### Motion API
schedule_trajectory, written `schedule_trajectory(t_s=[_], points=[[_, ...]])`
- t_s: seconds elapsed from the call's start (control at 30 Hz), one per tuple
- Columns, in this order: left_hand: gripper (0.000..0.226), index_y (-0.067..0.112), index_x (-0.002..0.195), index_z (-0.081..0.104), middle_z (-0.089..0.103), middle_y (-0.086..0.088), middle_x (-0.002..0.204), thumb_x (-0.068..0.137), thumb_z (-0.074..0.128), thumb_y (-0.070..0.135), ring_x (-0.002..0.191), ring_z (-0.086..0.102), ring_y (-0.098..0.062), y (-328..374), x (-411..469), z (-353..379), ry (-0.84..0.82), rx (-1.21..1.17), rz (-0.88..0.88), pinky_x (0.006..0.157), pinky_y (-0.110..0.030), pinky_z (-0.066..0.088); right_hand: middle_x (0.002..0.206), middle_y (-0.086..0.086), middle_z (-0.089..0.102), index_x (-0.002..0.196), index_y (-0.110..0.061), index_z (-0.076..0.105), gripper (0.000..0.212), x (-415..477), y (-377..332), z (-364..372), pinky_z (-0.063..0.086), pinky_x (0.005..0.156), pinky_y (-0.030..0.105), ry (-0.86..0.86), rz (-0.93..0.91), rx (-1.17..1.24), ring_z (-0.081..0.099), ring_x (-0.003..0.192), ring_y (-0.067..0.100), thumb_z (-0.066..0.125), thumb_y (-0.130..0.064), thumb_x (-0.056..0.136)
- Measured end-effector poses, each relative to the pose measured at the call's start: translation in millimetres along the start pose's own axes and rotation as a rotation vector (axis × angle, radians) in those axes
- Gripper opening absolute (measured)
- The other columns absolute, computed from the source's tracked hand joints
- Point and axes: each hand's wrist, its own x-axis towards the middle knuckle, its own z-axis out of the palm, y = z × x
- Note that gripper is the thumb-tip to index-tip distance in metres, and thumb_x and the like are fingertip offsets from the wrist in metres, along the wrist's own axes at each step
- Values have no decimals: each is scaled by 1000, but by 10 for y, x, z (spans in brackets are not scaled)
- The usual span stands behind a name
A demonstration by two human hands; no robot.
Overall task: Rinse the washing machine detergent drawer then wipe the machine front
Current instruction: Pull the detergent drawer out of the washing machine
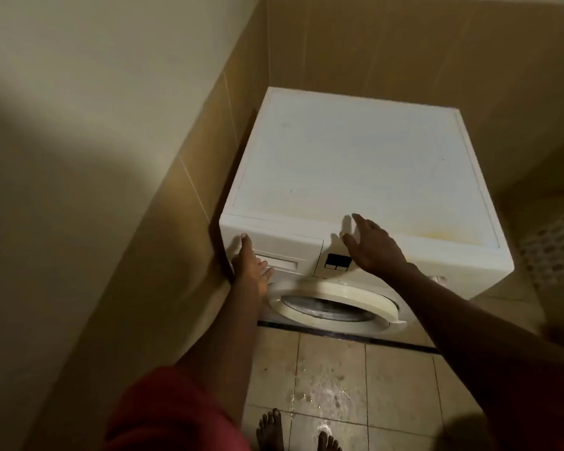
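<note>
A white front-loading washing machine (355, 164) stands in a tiled corner. Its detergent drawer (285, 255) sits closed at the top left of the front panel. My left hand (249, 271) lies flat against the drawer's left end, fingers pointing up, holding nothing. Over the panel's top edge hovers my right hand (370, 247), fingers spread, just above the small dark display (337, 262). The round door (332, 304) below is shut.
Beige tiled walls close in on the left and behind the machine. A perforated white basket (554, 249) stands to the right. The floor tiles (326, 385) in front are wet, and my bare feet (293, 432) stand on them.
</note>
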Motion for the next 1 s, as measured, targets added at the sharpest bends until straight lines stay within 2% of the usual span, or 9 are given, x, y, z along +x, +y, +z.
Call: schedule_trajectory(t_s=[0.1,0.2,0.3,0.43,0.53,0.63,1.0], points=[[97,10,154,22,31,-19,156,83,58,67,140,38,-34,-10,120,22,2,-44,-58,105,-43,41,135,13,48,131,-14,47,43,55,-3,105,42,93,42,106,39,-14,48,120,34,41,-41,98],[99,16,153,25,37,-15,154,78,62,69,136,43,-35,-48,149,85,-21,-90,-33,106,-44,41,126,11,52,121,-14,54,38,56,-8,167,43,89,40,132,52,-47,51,113,33,42,-41,98],[98,20,150,30,44,-12,149,73,70,66,133,46,-34,-67,167,154,-25,-123,-8,110,-46,40,125,10,53,126,-14,54,44,93,-28,163,45,88,40,167,65,-48,52,113,31,42,-45,97],[99,20,144,35,54,-10,137,64,83,53,119,55,-30,-127,197,205,-19,-114,13,101,-47,46,124,8,53,127,-13,53,49,140,-35,184,46,86,40,192,100,-41,52,113,31,44,-49,95],[102,20,143,33,50,-9,135,62,87,48,114,51,-26,-117,228,207,-12,-92,12,97,-49,49,124,8,53,127,-13,52,51,142,-41,197,46,87,41,207,99,-49,51,113,30,46,-51,93],[100,23,140,35,53,-9,134,59,90,43,116,53,-27,-113,232,187,-42,-68,14,88,-49,53,124,7,53,127,-13,51,51,130,-44,203,45,87,40,216,95,-52,50,114,29,46,-51,93],[96,26,133,41,57,-9,131,53,92,44,121,55,-31,-102,180,172,-49,-49,79,93,-58,52,124,7,54,127,-13,52,53,175,-40,206,45,85,39,232,86,-58,51,113,29,47,-53,92]])
